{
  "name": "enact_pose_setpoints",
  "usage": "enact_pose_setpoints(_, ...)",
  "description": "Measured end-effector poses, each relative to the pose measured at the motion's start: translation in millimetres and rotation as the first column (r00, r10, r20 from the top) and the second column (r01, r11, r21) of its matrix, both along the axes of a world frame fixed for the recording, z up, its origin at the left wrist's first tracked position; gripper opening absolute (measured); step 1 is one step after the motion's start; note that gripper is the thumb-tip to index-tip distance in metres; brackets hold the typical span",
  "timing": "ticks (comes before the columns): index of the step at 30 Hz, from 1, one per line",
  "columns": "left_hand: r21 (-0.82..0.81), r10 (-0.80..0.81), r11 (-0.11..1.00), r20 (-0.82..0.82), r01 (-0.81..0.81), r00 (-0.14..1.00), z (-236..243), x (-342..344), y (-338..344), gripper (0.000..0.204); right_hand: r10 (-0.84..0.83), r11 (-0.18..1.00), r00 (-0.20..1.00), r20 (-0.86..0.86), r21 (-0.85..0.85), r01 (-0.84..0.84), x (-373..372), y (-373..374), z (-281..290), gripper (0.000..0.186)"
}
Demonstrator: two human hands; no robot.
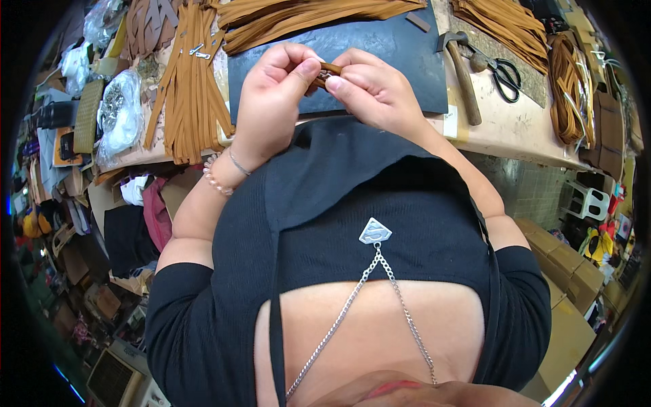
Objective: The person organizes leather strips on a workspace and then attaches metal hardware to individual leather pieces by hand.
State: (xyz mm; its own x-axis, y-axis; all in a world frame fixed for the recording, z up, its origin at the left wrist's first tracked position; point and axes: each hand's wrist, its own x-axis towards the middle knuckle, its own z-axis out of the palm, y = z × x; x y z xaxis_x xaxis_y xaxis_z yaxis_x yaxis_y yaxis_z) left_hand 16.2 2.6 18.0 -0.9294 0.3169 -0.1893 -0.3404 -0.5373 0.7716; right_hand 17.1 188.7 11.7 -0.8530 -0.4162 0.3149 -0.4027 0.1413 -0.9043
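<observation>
The left hand point(288, 85) and right hand point(380, 91) are close together, fingers pinched on a short brown strap point(331, 68) between them. Its visible part runs left to right, dipping slightly rightward; the fingers hide its ends. It is held above a dark mat point(400, 57) on the surface point(505, 144). Right of the mat lie a hammer point(466, 85) and scissors point(507, 80); a strap pile point(305, 20) stretches sideways across the far side.

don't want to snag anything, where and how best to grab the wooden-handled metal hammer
Likely the lower part of its slim brown wooden handle, from the pale table's near edge: it points that way, its lower end apart from the black-looped scissors.
</observation>
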Motion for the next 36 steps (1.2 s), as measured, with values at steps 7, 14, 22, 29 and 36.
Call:
enact_pose_setpoints(7,-0.457,-0.01,0.846,-0.53,-0.276,0.848,-1,-7,-2,0.007,0.033,0.998,0.997,-0.066,0.052,-0.03,-3,-1,-5,0.02)
enact_pose_setpoints(14,-0.517,-0.239,0.567,-0.848,-0.641,0.473,4,-7,1,0.011,-0.08,0.996,0.997,-0.016,0.024,0.081,-9,-3,-2,0.024)
enact_pose_setpoints(22,-0.57,-0.186,0.608,-0.779,-0.553,0.599,-7,-10,0,0.007,-0.048,0.999,0.994,0.098,0.004,0.048,-12,-4,-8,0.029)
enact_pose_setpoints(29,-0.382,-0.211,0.92,-0.306,0.083,0.928,-3,-13,-10,0.012,0.083,0.987,0.973,0.216,0.114,-0.11,-2,7,13,0.031)
enact_pose_setpoints(36,-0.457,-0.211,0.89,-0.404,0.004,0.89,-3,-7,-13,0.029,0.101,0.994,0.967,0.233,0.019,-0.109,-4,14,9,0.039)
